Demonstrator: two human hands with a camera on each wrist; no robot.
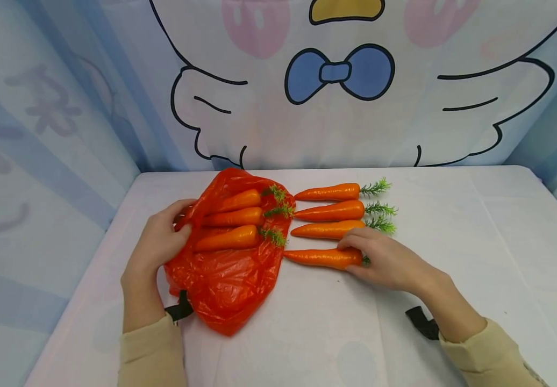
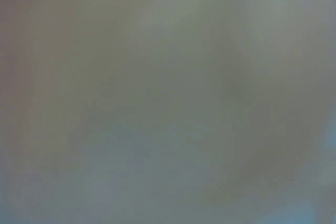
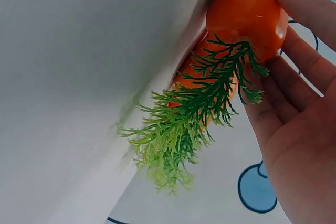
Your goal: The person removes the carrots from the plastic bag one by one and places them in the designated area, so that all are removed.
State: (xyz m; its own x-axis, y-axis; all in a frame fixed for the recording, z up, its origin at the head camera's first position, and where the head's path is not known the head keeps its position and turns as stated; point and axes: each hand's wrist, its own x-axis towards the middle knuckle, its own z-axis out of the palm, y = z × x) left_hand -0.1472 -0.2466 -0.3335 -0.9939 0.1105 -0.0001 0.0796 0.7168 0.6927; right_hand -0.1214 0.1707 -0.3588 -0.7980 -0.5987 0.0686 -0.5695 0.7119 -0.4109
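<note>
A crumpled red plastic bag [image 1: 232,279] lies on the left of the table. Three orange carrots with green tops, among them a front carrot [image 1: 227,239], lie amid its folds, tips to the left. My left hand [image 1: 159,236] grips the bag's left edge, thumb on top and the other fingers partly hidden by the plastic. With my right hand [image 1: 385,260] I hold a carrot [image 1: 317,258] by its thick end, thumb and fingers on either side. Its feathery green top [image 3: 184,114] hangs past the palm in the right wrist view.
Beyond the held carrot, three more form a row right of the bag: a near carrot [image 1: 324,230], a middle carrot [image 1: 331,210] and a far carrot [image 1: 329,192]. The white table [image 1: 452,215] ends at a printed curtain [image 1: 341,129]. Blur fills the left wrist view.
</note>
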